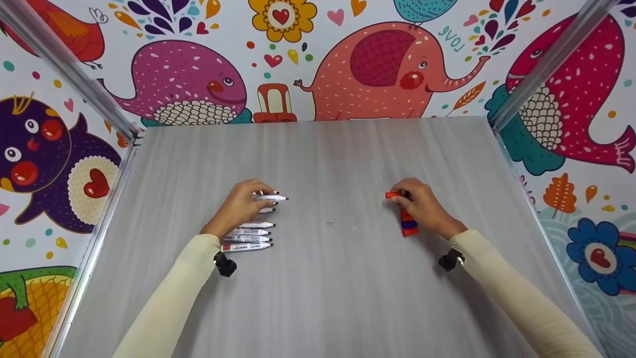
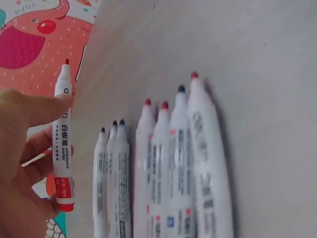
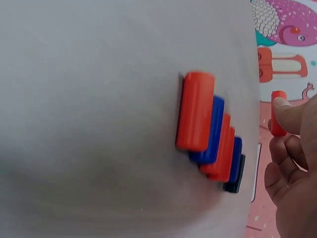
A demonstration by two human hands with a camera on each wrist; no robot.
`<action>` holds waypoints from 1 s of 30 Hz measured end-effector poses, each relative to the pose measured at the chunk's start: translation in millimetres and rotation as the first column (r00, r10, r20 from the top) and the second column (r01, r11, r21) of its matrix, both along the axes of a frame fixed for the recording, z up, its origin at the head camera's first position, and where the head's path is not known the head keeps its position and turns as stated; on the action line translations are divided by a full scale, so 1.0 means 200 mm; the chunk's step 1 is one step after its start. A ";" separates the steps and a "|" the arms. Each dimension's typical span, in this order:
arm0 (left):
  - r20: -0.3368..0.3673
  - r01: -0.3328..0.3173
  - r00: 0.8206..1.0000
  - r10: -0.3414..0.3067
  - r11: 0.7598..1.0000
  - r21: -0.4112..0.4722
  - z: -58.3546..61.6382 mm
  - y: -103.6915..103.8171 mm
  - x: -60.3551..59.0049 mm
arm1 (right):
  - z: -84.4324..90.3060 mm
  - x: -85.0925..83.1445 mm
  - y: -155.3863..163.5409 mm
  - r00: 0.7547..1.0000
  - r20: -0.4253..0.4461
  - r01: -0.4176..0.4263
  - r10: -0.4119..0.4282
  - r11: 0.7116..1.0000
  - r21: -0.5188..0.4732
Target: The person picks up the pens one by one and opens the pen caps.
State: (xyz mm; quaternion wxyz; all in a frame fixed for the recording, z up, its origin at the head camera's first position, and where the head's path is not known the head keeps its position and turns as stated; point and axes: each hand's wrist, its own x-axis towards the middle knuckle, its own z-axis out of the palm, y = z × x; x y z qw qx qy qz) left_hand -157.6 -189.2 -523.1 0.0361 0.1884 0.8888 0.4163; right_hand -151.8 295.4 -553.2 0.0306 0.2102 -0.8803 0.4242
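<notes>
My left hand (image 1: 239, 206) pinches a white whiteboard marker (image 2: 63, 144) with a bare red tip and a red end, raised off the table. Beside and below that hand, several uncapped white markers (image 1: 247, 246) lie in a row, tips to the right; the left wrist view shows red and dark tips among them. Between thumb and fingers, my right hand (image 1: 422, 206) holds a red marker cap (image 3: 279, 116). Near it, several caps lie side by side in a line: a red cap (image 3: 196, 111) closest to the wrist camera, then blue and red ones, with a black cap (image 3: 234, 174) at the far end.
The grey wood-grain table (image 1: 338, 288) lies beneath both hands, with small dark marks (image 1: 329, 223) near its middle. Walls printed with cartoon animals (image 1: 382, 74) border the back and sides. Metal posts (image 1: 551, 64) rise at the back corners.
</notes>
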 end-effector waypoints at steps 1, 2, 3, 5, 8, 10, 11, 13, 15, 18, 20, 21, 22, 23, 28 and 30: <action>-0.002 -0.008 1.000 0.008 1.000 -0.004 0.00 -0.02 -0.01 | 0.00 -0.01 0.01 1.000 0.012 0.009 -0.009 1.000 0.003; 0.000 -0.021 1.000 0.021 1.000 -0.005 0.00 -0.03 -0.03 | 0.00 -0.02 0.01 1.000 0.024 0.020 -0.020 1.000 0.007; 0.001 -0.036 0.999 0.036 0.999 -0.003 0.00 -0.05 -0.04 | 0.00 -0.03 0.02 0.999 0.032 0.032 -0.032 0.999 0.013; 0.022 -0.068 0.997 0.068 0.998 0.006 0.00 -0.09 -0.06 | -0.01 -0.05 0.04 0.997 0.050 0.060 -0.061 0.998 0.029; 0.067 -0.104 0.993 0.102 0.994 0.016 -0.02 -0.13 -0.09 | -0.02 -0.07 0.06 0.993 0.072 0.095 -0.099 0.994 0.047; 0.083 -0.114 0.990 0.113 0.993 0.015 -0.04 -0.16 -0.10 | -0.02 -0.08 0.07 0.991 0.078 0.108 -0.112 0.993 0.055; 0.092 -0.121 0.989 0.119 0.993 0.018 -0.05 -0.17 -0.10 | -0.03 -0.09 0.08 0.990 0.078 0.112 -0.116 0.992 0.058; 0.103 -0.131 0.987 0.127 0.991 0.028 -0.07 -0.18 -0.11 | -0.04 -0.09 0.10 0.989 0.071 0.124 -0.128 0.991 0.056; 0.107 -0.143 0.985 0.137 0.989 0.047 -0.10 -0.19 -0.12 | -0.04 -0.10 0.12 0.987 0.072 0.141 -0.144 0.989 0.053; 0.117 -0.160 0.982 0.151 0.985 0.069 -0.13 -0.19 -0.13 | -0.05 -0.10 0.14 0.983 0.080 0.163 -0.166 0.985 0.049; 0.126 -0.162 0.980 0.152 0.984 0.074 -0.14 -0.18 -0.14 | -0.06 -0.11 0.14 0.981 0.092 0.168 -0.172 0.984 0.051; 0.128 -0.160 0.980 0.150 0.985 0.070 -0.15 -0.18 -0.15 | -0.07 -0.12 0.15 0.980 0.097 0.169 -0.173 0.984 0.052; 0.132 -0.156 0.980 0.146 0.986 0.065 -0.16 -0.18 -0.15 | -0.07 -0.12 0.15 0.980 0.099 0.168 -0.172 0.984 0.052; 0.138 -0.149 0.981 0.140 0.987 0.059 -0.17 -0.17 -0.15 | -0.08 -0.13 0.15 0.979 0.105 0.168 -0.173 0.984 0.051; 0.145 -0.123 0.982 0.119 0.992 0.022 -0.19 -0.17 -0.16 | -0.10 -0.13 0.15 0.980 0.102 0.164 -0.168 0.985 0.046; 0.143 -0.120 0.983 0.118 0.993 0.005 -0.20 -0.18 -0.16 | -0.11 -0.13 0.15 0.982 0.094 0.162 -0.165 0.986 0.044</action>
